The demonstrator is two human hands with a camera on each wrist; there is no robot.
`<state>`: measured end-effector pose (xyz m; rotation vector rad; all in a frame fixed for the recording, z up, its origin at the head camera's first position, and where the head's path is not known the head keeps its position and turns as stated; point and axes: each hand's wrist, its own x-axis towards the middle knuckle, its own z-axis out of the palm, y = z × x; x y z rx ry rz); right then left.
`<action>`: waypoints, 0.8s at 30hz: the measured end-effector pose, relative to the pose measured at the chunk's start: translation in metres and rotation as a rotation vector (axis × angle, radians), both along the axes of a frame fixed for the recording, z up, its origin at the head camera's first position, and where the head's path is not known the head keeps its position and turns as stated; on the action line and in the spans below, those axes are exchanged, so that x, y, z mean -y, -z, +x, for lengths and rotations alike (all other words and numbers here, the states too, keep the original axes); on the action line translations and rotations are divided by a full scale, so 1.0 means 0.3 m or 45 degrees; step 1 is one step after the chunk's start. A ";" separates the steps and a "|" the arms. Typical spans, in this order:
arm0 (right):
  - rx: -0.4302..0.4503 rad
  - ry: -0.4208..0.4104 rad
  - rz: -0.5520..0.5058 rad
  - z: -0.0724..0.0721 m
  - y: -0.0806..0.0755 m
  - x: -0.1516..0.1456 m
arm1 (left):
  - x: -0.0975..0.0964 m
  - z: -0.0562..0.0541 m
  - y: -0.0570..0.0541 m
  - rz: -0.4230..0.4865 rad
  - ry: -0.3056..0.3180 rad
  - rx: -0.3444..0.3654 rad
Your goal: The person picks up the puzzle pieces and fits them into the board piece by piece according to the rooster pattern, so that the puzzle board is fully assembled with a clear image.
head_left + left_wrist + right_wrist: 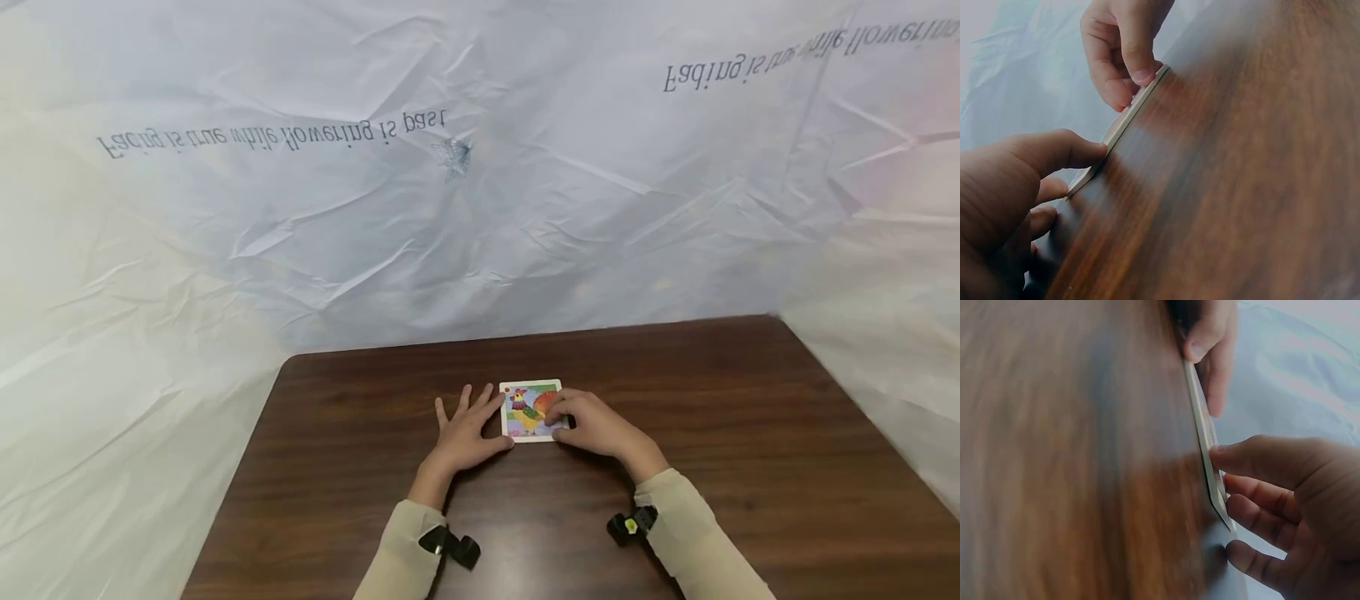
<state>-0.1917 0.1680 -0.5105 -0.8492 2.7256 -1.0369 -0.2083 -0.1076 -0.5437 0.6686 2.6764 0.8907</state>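
Note:
A thin square board [527,414] with a white border and a colourful rooster picture lies flat on the table. My left hand [467,437] spreads its fingers at the board's left side, its thumb and forefinger touching the edge near two corners. Over the right part of the picture, my right hand [598,427] bends its fingers and touches the surface with its fingertips. In the left wrist view the board [1124,123] appears edge-on, with a gap between the right thumb and forefinger. The right hand covers part of the rooster's tail.
The dark brown wooden table [360,392] has rounded far corners. Wrinkled white sheeting [525,250] with printed lettering hangs behind it and at both sides. A small black device [453,546] is strapped to the left wrist, another [630,525] to the right.

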 end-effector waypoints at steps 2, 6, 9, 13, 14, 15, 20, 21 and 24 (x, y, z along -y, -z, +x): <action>-0.009 0.016 -0.022 -0.004 0.003 0.004 | 0.004 -0.005 -0.001 0.003 0.002 -0.007; -0.017 0.024 -0.042 -0.010 0.007 0.007 | 0.006 -0.012 -0.004 -0.006 -0.006 -0.013; -0.011 0.022 -0.044 -0.014 0.007 0.003 | 0.003 -0.014 -0.004 -0.006 -0.006 -0.006; 0.000 0.031 -0.053 -0.017 0.000 -0.014 | -0.011 -0.019 0.000 0.018 0.006 -0.008; -0.003 0.028 -0.059 -0.018 -0.003 -0.016 | -0.012 -0.020 0.000 0.022 0.002 -0.017; -0.006 0.029 -0.065 -0.019 -0.003 -0.016 | -0.013 -0.021 0.001 0.023 -0.002 -0.027; 0.011 -0.007 -0.088 -0.018 0.008 -0.006 | 0.002 -0.018 0.011 -0.002 -0.010 -0.024; 0.012 -0.006 -0.090 -0.019 0.011 -0.004 | 0.005 -0.019 0.013 -0.010 -0.008 -0.024; 0.001 0.006 -0.094 -0.026 0.016 -0.002 | 0.007 -0.024 0.017 -0.001 -0.003 -0.033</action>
